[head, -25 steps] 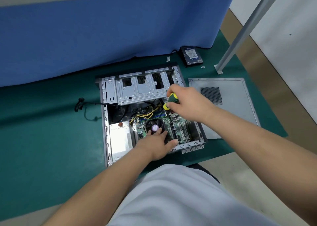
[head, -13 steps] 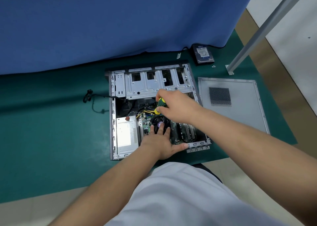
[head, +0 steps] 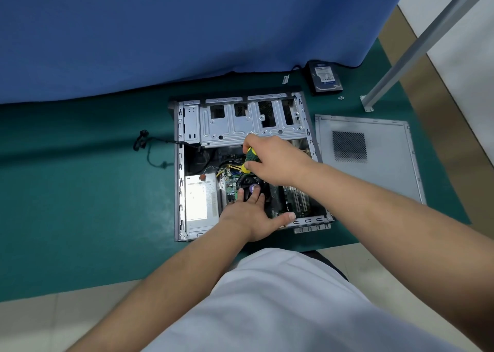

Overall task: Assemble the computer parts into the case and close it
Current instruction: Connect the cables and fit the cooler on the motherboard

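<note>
An open grey computer case [head: 179,170] lies on its side on the green mat. Inside are a silver power supply [head: 199,202], a green motherboard [head: 288,199] and a black cooler fan [head: 248,184] with a purple centre. My left hand [head: 252,215] rests flat on the fan, fingers spread. My right hand [head: 272,162] is shut on a green and yellow screwdriver [head: 250,159] that points down beside the fan. The grey side panel [head: 374,159] lies flat to the right of the case. A black hard drive [head: 324,77] sits behind the case.
A blue cloth [head: 187,31] hangs along the back of the mat [head: 80,191]. A black cable [head: 149,148] trails from the case's left side. A metal frame leg [head: 417,47] slants down at the right, with small screws [head: 340,98] near its foot.
My right hand has moved the screwdriver left and down toward the fan. My left hand stays on the fan. The view has shifted slightly.
</note>
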`<action>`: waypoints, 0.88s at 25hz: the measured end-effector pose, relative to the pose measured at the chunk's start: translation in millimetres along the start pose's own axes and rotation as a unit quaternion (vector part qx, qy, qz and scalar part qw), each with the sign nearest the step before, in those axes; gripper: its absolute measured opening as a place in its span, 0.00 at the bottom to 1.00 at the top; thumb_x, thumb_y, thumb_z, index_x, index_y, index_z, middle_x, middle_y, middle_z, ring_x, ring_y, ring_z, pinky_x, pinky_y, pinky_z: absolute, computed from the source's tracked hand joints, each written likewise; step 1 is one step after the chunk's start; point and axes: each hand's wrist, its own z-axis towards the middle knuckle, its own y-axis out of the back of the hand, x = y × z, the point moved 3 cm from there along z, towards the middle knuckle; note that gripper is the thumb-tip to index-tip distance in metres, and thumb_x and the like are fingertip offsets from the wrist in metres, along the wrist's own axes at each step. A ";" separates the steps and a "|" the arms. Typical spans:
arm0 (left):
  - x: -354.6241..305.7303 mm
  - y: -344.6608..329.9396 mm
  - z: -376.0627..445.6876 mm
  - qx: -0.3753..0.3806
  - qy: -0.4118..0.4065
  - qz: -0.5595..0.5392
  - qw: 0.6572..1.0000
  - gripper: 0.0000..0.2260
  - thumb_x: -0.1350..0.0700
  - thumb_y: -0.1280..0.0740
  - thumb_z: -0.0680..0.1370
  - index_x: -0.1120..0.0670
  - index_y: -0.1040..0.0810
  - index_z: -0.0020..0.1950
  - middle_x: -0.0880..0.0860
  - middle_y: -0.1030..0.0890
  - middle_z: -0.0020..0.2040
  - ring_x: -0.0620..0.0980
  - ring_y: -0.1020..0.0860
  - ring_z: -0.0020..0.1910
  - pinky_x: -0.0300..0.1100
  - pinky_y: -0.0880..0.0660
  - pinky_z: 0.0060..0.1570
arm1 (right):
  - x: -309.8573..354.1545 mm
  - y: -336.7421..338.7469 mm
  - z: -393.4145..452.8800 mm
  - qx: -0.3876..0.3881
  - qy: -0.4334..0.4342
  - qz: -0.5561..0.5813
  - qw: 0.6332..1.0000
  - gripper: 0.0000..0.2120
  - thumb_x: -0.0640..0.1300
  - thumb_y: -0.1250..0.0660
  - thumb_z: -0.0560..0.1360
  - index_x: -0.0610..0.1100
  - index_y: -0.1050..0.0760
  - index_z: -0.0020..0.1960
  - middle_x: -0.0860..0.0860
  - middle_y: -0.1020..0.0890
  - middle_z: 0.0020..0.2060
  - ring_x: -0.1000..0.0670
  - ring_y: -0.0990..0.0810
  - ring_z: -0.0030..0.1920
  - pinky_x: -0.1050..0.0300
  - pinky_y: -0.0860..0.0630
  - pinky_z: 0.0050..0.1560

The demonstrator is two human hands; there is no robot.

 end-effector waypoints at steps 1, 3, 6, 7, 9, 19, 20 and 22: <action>-0.2 -0.1 0.1 -0.001 -0.002 0.000 1.000 0.57 0.14 0.60 0.63 0.47 0.56 0.84 0.44 0.60 0.83 0.57 0.61 0.82 0.61 0.44 0.77 | 0.0 0.3 -0.1 0.002 0.000 -0.004 1.000 0.13 0.50 0.34 0.81 0.49 0.30 0.62 0.51 0.24 0.42 0.49 0.24 0.40 0.54 0.33 0.34; -0.3 -0.2 0.9 -0.001 -0.003 -0.003 1.000 0.57 0.14 0.60 0.62 0.46 0.57 0.83 0.44 0.60 0.83 0.58 0.61 0.81 0.61 0.44 0.77 | 0.4 -0.2 -1.1 0.007 0.003 -0.013 1.000 0.12 0.49 0.34 0.81 0.49 0.30 0.62 0.49 0.22 0.46 0.47 0.23 0.42 0.53 0.31 0.36; -0.7 -1.3 1.4 -0.003 -0.001 -0.001 1.000 0.57 0.14 0.61 0.62 0.47 0.56 0.84 0.44 0.60 0.83 0.58 0.61 0.82 0.60 0.44 0.77 | 3.4 1.5 -0.9 0.023 0.016 -0.028 0.999 0.12 0.48 0.34 0.81 0.49 0.30 0.63 0.48 0.21 0.50 0.46 0.23 0.45 0.52 0.28 0.40; -0.6 -1.4 1.3 -0.005 0.001 0.000 1.000 0.58 0.14 0.61 0.62 0.47 0.56 0.84 0.44 0.59 0.83 0.58 0.60 0.82 0.59 0.44 0.77 | 5.0 3.2 1.0 0.033 0.025 -0.039 0.998 0.12 0.48 0.34 0.81 0.49 0.30 0.63 0.49 0.20 0.53 0.46 0.23 0.48 0.51 0.27 0.42; -0.7 -1.2 1.9 -0.007 0.004 0.006 1.000 0.59 0.14 0.62 0.60 0.47 0.56 0.84 0.43 0.59 0.83 0.57 0.59 0.82 0.58 0.43 0.77 | 10.7 6.1 7.9 0.064 0.052 -0.077 0.994 0.11 0.46 0.34 0.81 0.49 0.28 0.63 0.50 0.21 0.56 0.46 0.22 0.52 0.50 0.24 0.48; 0.1 -1.3 1.6 -0.010 0.019 0.022 1.000 0.61 0.12 0.64 0.57 0.45 0.55 0.84 0.41 0.59 0.82 0.55 0.58 0.82 0.59 0.42 0.75 | 33.5 8.2 35.7 0.028 -0.008 -0.261 0.965 0.23 0.62 0.41 0.82 0.45 0.31 0.37 0.51 0.33 0.32 0.47 0.31 0.31 0.57 0.42 0.30; 0.1 -1.5 2.0 -0.010 0.019 0.021 1.000 0.61 0.12 0.64 0.57 0.45 0.55 0.83 0.41 0.59 0.82 0.54 0.58 0.82 0.59 0.42 0.75 | 32.6 6.6 33.6 0.018 -0.026 -0.267 0.963 0.25 0.62 0.43 0.82 0.46 0.34 0.34 0.51 0.33 0.31 0.48 0.34 0.29 0.57 0.43 0.30; -0.2 -0.9 2.6 -0.007 0.016 0.017 1.000 0.61 0.12 0.64 0.57 0.45 0.55 0.83 0.41 0.59 0.82 0.55 0.58 0.82 0.59 0.42 0.75 | 30.5 5.1 27.7 0.019 -0.019 -0.266 0.964 0.25 0.64 0.44 0.83 0.45 0.32 0.37 0.51 0.32 0.31 0.47 0.31 0.31 0.56 0.42 0.30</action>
